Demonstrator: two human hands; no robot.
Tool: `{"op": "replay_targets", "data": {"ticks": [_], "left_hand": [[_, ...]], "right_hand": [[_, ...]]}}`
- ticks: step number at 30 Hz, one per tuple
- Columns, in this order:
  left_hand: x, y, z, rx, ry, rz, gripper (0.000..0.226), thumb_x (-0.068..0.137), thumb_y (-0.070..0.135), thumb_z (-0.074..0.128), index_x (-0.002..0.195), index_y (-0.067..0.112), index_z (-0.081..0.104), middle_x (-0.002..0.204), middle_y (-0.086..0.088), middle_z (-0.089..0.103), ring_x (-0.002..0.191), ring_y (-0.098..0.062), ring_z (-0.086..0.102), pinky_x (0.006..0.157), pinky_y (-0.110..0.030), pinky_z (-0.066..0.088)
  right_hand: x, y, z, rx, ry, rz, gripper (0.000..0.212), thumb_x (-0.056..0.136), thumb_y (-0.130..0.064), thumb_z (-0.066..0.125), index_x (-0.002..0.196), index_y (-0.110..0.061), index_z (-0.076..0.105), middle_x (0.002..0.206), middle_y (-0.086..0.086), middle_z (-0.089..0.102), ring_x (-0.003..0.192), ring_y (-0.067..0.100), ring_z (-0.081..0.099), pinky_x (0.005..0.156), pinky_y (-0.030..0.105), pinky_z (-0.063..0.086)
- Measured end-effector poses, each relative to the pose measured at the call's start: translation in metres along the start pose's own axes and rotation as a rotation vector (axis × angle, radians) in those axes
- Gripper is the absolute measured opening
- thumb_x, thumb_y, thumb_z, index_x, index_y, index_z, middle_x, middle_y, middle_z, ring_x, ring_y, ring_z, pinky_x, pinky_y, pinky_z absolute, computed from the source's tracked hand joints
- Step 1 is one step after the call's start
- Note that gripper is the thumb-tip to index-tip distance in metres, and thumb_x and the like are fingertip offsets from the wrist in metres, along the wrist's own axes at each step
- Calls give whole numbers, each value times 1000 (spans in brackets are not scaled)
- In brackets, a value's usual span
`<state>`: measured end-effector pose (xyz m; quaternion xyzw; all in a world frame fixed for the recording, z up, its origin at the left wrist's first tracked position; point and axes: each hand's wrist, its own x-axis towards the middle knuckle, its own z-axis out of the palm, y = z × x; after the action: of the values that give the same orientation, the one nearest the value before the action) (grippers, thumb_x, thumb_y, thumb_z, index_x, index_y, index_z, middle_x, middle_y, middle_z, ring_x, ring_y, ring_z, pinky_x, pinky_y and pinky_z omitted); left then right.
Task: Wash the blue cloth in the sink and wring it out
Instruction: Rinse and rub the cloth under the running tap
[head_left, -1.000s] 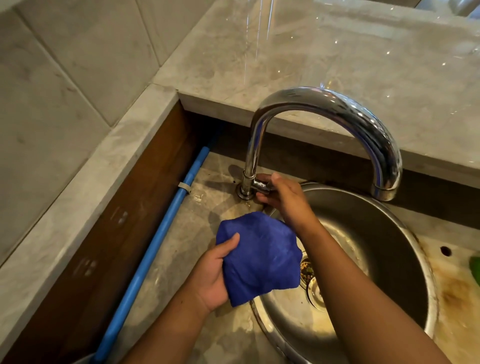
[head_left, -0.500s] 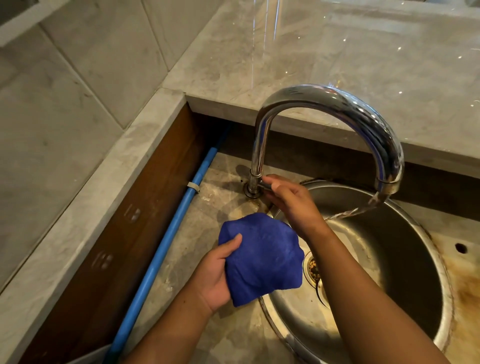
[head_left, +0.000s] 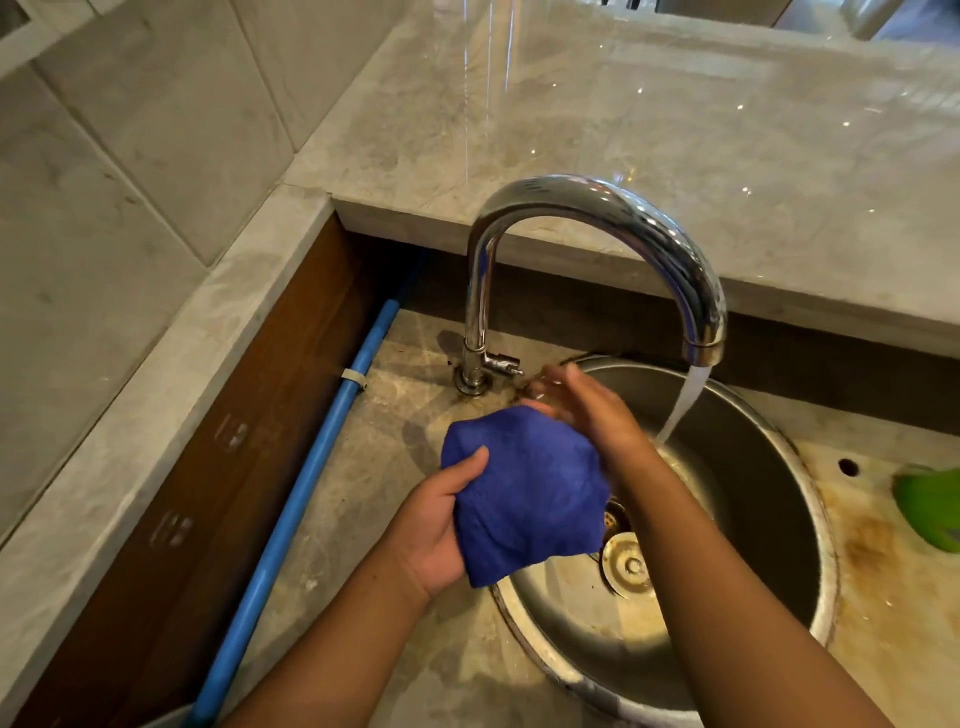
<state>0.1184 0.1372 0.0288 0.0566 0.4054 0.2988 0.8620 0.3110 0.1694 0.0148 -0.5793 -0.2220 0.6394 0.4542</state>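
The left hand (head_left: 436, 525) grips the cloth (head_left: 530, 493) in a loose bunch, thumb on top and fingers hidden beneath. It holds it over the near-left rim of the sink (head_left: 753, 493), off to the side of the stream, so the cloth looks dry for now. That placing makes sense: 1 hand parks the cloth within reach of the water while the other sees to the tap (head_left: 597, 208).

The right hand (head_left: 587, 410) is blurred, between the tap's lever (head_left: 501, 362) and the cloth's upper corner. Its fingers look stretched out and hold nothing, so I read it as open, though the blur hides the fingertips. Whether it touches the cloth I cannot tell.

Water (head_left: 685, 400) pours from the spout in a slanted stream and strikes the far side of the bowl, well to the right of the cloth. The drain (head_left: 615, 519) sits just below the cloth's lower edge.

By my reading the wash has hardly begun — the next move calls for carrying the cloth right, under the stream, then working it with 2 hands. The spout stands high, so splashing onto the surface (head_left: 395, 467) is a fair risk.

A blue pipe (head_left: 311, 467) runs along the left, and something green (head_left: 930, 509) lies at the right edge.
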Motion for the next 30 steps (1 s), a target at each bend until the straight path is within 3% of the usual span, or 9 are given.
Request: {"op": "replay_targets", "data": {"ticks": [3, 7, 9, 12, 16, 18, 24, 30], "left_hand": [[13, -3, 16, 88, -34, -43, 47, 87, 25, 63, 131, 9, 61, 128, -16, 69, 120, -35, 64, 106, -49, 45], [31, -14, 42, 148, -55, -69, 50, 82, 21, 68, 130, 10, 61, 123, -15, 71, 117, -35, 65, 101, -49, 49], [37, -20, 55, 170, -75, -90, 43, 86, 20, 66, 128, 9, 62, 120, -16, 72, 115, -35, 66, 98, -49, 50], [45, -26, 66, 214, -76, -101, 28, 94, 18, 59, 121, 9, 64, 110, -16, 76, 105, -34, 69, 91, -49, 53], [54, -30, 72, 279, -51, -80, 23, 96, 18, 60, 118, 12, 65, 104, -14, 77, 102, -35, 70, 85, -49, 55], [58, -34, 77, 315, -34, -89, 24, 96, 20, 61, 118, 13, 65, 101, -14, 78, 100, -34, 70, 83, -47, 55], [68, -48, 79, 331, 19, -118, 32, 95, 24, 62, 124, 10, 64, 105, -16, 76, 102, -34, 69, 85, -47, 55], [75, -55, 78, 316, 13, -136, 23, 99, 27, 57, 110, 10, 66, 90, -14, 79, 97, -33, 68, 82, -45, 54]], "right_hand": [[-26, 0, -22, 110, 80, 154, 59, 96, -62, 41, 122, -15, 67, 119, 9, 73, 112, 28, 67, 94, 44, 52], [-50, 1, -45, 370, 184, 224, 60, 90, -65, 50, 107, -13, 76, 118, 16, 73, 108, 34, 69, 98, 50, 49], [-60, -1, -54, 381, 166, 196, 55, 92, -62, 52, 90, -16, 83, 104, 14, 78, 92, 31, 76, 89, 47, 53], [-69, -6, -69, 355, 145, 216, 46, 91, -55, 59, 110, -17, 76, 107, 15, 77, 96, 32, 75, 89, 48, 54], [-68, 6, -87, 404, 121, 343, 59, 86, -57, 64, 128, -16, 67, 124, 17, 71, 117, 39, 65, 105, 54, 47], [-69, 12, -91, 417, 107, 382, 59, 86, -54, 67, 130, -15, 65, 126, 18, 69, 117, 40, 65, 106, 54, 47], [-66, 20, -94, 438, 138, 443, 54, 87, -53, 67, 123, -12, 68, 119, 18, 73, 105, 37, 69, 90, 49, 55], [-64, 18, -98, 368, 193, 270, 30, 96, -33, 63, 116, -11, 67, 101, 16, 78, 98, 35, 71, 84, 47, 57]]}}
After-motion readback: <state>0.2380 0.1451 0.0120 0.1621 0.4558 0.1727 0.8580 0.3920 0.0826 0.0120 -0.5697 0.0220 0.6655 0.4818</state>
